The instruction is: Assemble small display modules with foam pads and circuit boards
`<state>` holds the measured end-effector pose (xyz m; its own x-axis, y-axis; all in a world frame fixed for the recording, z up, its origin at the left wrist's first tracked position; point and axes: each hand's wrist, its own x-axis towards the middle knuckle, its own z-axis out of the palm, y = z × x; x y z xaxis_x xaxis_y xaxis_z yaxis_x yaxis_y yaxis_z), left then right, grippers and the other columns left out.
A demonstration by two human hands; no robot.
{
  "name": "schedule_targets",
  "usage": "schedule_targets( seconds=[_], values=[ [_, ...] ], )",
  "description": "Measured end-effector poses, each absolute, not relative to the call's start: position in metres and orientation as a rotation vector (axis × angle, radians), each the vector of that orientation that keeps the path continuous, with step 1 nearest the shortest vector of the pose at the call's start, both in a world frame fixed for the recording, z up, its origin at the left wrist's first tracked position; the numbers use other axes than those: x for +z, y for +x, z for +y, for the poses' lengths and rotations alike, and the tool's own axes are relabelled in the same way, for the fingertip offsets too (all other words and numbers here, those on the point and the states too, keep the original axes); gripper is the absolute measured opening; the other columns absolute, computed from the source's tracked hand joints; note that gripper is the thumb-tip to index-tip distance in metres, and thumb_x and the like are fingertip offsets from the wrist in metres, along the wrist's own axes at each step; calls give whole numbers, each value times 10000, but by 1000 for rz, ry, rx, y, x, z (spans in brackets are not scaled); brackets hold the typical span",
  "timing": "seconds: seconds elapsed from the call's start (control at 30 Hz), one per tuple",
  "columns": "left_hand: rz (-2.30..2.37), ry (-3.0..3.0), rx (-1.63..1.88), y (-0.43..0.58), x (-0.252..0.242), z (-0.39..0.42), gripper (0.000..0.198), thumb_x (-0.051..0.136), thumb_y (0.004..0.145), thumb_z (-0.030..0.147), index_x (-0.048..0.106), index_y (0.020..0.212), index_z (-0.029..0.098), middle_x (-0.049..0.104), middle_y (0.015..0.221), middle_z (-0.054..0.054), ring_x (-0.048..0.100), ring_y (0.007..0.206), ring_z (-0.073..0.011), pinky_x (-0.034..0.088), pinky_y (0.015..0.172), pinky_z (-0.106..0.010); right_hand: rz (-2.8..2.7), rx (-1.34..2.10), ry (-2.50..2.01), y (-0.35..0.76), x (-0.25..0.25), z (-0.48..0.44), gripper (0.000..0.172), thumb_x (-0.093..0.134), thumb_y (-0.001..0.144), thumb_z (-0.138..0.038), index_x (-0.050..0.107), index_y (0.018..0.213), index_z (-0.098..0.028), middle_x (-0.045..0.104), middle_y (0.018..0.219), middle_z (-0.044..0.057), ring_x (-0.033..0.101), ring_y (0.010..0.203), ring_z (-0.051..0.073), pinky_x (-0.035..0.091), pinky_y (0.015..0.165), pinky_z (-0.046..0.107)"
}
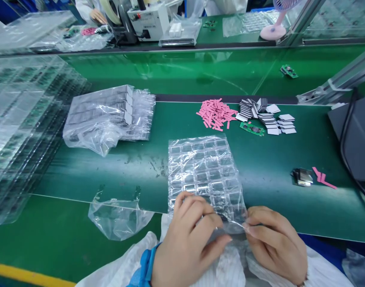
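A clear plastic tray [203, 163] with rows of square pockets lies on the green table inside a thin clear bag, its near end toward me. My left hand [190, 237], with a blue band at the wrist, rests over the near left end of the tray. Its fingers are bent and its thumb stands apart; the fingertips are partly hidden. At the near right corner, my right hand [273, 241] pinches the edge of the bag [237, 228] between thumb and fingers. What the pockets hold, if anything, I cannot make out.
Beyond the tray lie pink strips [216, 114], black-and-white pieces [267, 117] and a green circuit board [252, 128]. Bagged trays [101, 107] and stacked clear trays [23, 119] stand left. Small metallic parts [302, 177] lie right, near a dark box [356, 135] with a cable.
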<state>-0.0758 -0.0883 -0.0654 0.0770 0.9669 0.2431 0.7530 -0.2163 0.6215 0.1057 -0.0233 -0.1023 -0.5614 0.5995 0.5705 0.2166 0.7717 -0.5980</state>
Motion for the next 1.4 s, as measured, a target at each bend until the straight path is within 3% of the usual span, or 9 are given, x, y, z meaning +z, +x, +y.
schedule_targets(
  seconds=[0.43, 0.53, 0.6, 0.7, 0.93, 1.17, 1.4],
  values=[
    [1782, 2085, 870, -96, -66, -101, 114, 570, 817, 108, 604, 750, 193, 635, 696, 19, 549, 774, -145, 329, 915, -402, -2049, 699, -678, 102, -93, -19, 232, 514, 772, 2, 535, 889, -197, 576, 750, -3, 615, 627, 117, 548, 557, 252],
    [1773, 2086, 935, -92, -62, -99, 129, 575, 820, 106, 627, 743, 196, 649, 663, 32, 569, 740, -133, 342, 922, -404, -2115, 638, -642, 104, -94, -21, 157, 527, 806, -51, 520, 887, -186, 548, 780, 2, 583, 661, 116, 522, 570, 267],
    [1800, 2090, 1015, -89, -62, -98, 129, 585, 810, 101, 632, 737, 196, 650, 638, 34, 572, 715, -132, 361, 908, -410, -2154, 557, -646, 105, -92, -26, 55, 561, 837, -149, 519, 851, -182, 521, 804, 8, 540, 679, 124, 489, 608, 315],
    [1840, 2116, 1063, -85, -62, -98, 141, 608, 776, 67, 636, 721, 194, 655, 605, 37, 577, 697, -140, 373, 899, -437, -2176, 480, -737, 103, -84, -36, 91, 591, 852, -229, 531, 804, -180, 496, 823, 17, 482, 708, 139, 417, 699, 391],
    [1861, 2123, 1062, -81, -65, -98, 161, 601, 765, 45, 635, 698, 187, 656, 588, 40, 589, 704, -142, 359, 944, -469, -2234, 510, -734, 87, -77, -36, 112, 623, 831, -187, 595, 723, -182, 605, 653, 0, 484, 684, 151, 321, 855, 430],
    [1890, 2126, 1057, -78, -63, -97, 155, 601, 789, 80, 622, 680, 189, 655, 594, 51, 584, 714, -128, 346, 982, -470, -2219, 659, -761, 85, -78, -33, 164, 528, 837, -76, 589, 738, -192, 610, 694, -8, 517, 693, 137, 292, 910, 414],
    [1794, 2338, 1023, -71, -72, -98, 272, 584, 768, 20, 533, 547, 169, 593, 557, 73, 543, 708, -95, 332, 1033, -432, -2155, 1078, -815, 83, -83, -30, 146, 454, 859, -104, 462, 743, -192, 510, 699, -28, 489, 686, 113, 359, 700, 305]
  ],
)
